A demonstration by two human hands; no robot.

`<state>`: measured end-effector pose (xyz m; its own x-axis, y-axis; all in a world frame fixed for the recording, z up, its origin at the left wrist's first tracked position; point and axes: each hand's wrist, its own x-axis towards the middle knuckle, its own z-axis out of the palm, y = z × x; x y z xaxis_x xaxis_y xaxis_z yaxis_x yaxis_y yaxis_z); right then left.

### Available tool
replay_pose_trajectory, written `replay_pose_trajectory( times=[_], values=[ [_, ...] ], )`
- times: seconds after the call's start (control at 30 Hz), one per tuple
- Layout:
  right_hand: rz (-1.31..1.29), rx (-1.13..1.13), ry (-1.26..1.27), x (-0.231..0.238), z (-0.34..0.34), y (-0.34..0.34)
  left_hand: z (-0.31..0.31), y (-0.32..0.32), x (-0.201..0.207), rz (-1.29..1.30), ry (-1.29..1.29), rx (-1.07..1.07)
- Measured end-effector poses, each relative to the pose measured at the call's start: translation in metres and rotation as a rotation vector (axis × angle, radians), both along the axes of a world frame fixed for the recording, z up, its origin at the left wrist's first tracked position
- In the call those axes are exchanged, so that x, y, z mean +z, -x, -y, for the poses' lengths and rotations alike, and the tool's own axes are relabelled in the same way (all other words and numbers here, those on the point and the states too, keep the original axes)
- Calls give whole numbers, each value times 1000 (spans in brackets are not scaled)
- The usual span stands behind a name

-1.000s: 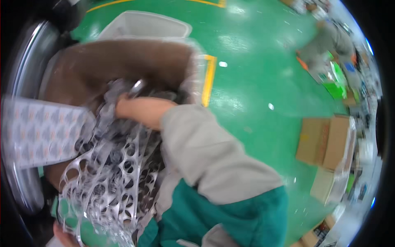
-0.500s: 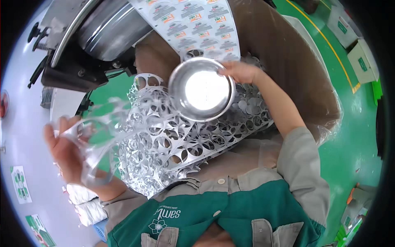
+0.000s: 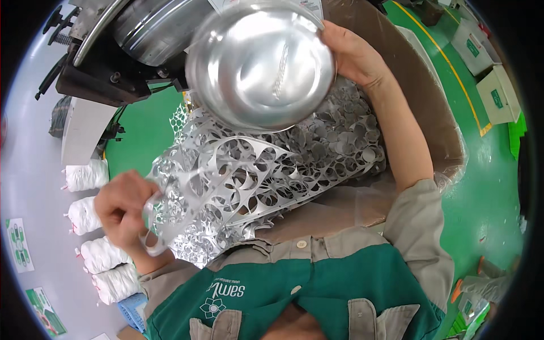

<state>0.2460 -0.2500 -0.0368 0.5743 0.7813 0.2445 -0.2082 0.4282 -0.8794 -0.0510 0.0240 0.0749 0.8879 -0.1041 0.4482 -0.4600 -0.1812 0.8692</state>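
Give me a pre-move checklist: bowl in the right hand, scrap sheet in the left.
1. Right hand grips the metal bowl at its rim: ok.
2. Bowl lifted off the punched scrap sheets: ok.
3. Left hand fingers closed on a scrap sheet edge: ok.
4. Hands gloved against sharp cut edges: not ok, both bare.
5. Bowl free of dents or burrs: cannot tell, glare.
6. Cardboard box has room beside the scrap: cannot tell.

Single head-worn fisheye view, steeply downward, close over the chest
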Motion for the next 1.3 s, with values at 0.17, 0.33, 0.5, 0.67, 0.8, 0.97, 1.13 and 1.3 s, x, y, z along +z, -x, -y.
replay_pose_trajectory(
  times=[0.17, 0.33, 0.5, 0.67, 0.8, 0.97, 1.13, 1.3],
  values=[
    [-333, 154, 245, -88, -30, 29, 7, 25, 48, 283, 554, -306],
    [933, -59, 1681, -204, 25, 3, -109, 93, 77, 336, 73, 799],
    [1161, 62, 1572, -219, 42, 6, -131, 71, 16, -64, -1452, 1278],
    [804, 420, 1313, -132, -3, 1, 2, -49, -29, -129, -967, 240],
    [276, 35, 357, -24, 8, -18, 34, -74, -100, -271, -1085, -19],
    [-352, -92, -214, -101, 25, -46, 40, -76, -131, -241, -1294, -16],
    [699, -241, 1590, -260, 57, -27, 35, -81, -137, -340, -1324, -76],
    [1052, 461, 1633, -240, 48, -12, 30, -84, -138, -347, -1122, -33]
  ],
)
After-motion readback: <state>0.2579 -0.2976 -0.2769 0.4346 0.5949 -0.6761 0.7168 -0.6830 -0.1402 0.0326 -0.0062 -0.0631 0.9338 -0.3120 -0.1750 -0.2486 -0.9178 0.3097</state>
